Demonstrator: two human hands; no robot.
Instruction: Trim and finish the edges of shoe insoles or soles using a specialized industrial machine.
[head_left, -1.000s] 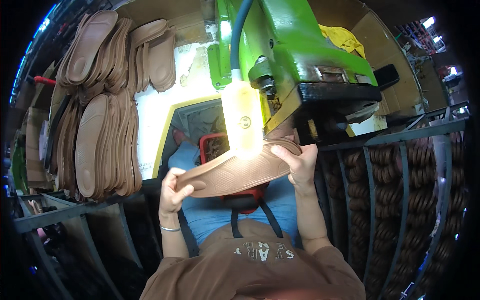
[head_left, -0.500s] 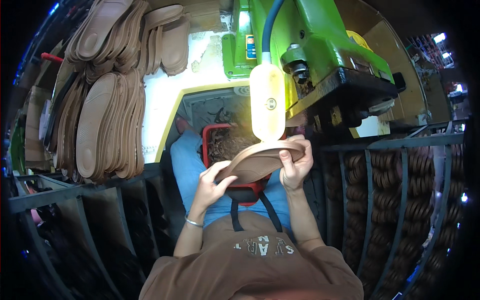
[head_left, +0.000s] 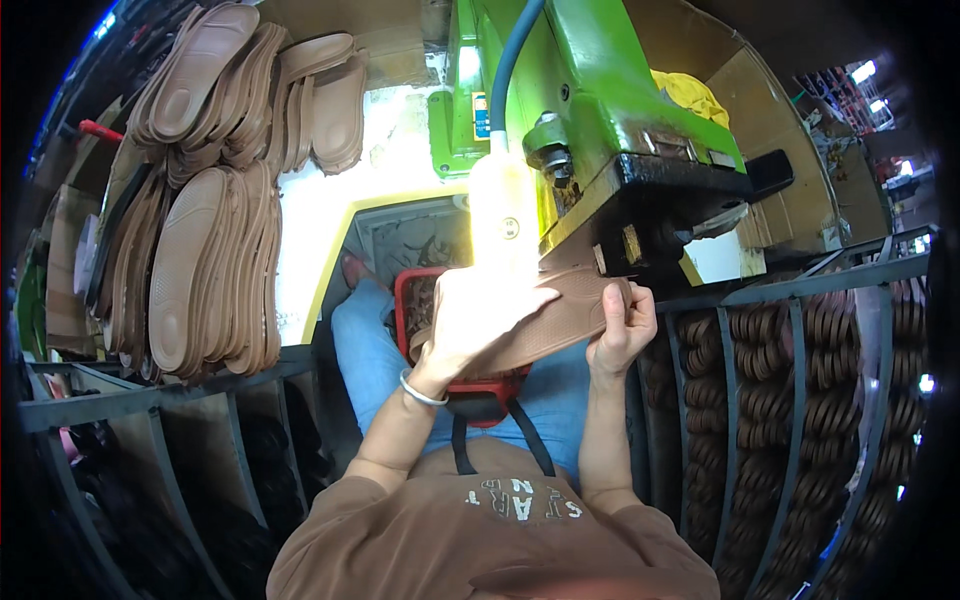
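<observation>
A: Quick one: where's the shoe sole [head_left: 565,322]?
B: In both hands, over the lap, slanting up toward the right, just below the machine head.
A: Right hand [head_left: 625,335]?
B: Pinching the sole's right end, thumb on top, fingers around the edge.
A: Left hand [head_left: 478,320]?
B: Laid across the left part, thumb pointing right over the sole. Glare washes out the fingers; can't tell if they're gripping. Pale wristband [head_left: 423,389] on that wrist.
A: Glare from?
B: Lit lamp [head_left: 505,225] on a blue cable [head_left: 505,75], directly above the left hand in view. Can't tell if they touch.
A: Machine?
B: Green machine [head_left: 610,90], right of the lamp, dark head toward the person.
A: Rest?
B: Sole stacks [head_left: 190,285] at left on the white surface [head_left: 310,225]. Red basket [head_left: 402,315] between the legs, partly hidden by the left hand. Rack [head_left: 800,282] at right, filled with rows of brown pieces. Yellow cloth [head_left: 692,95] beyond the machine.
</observation>
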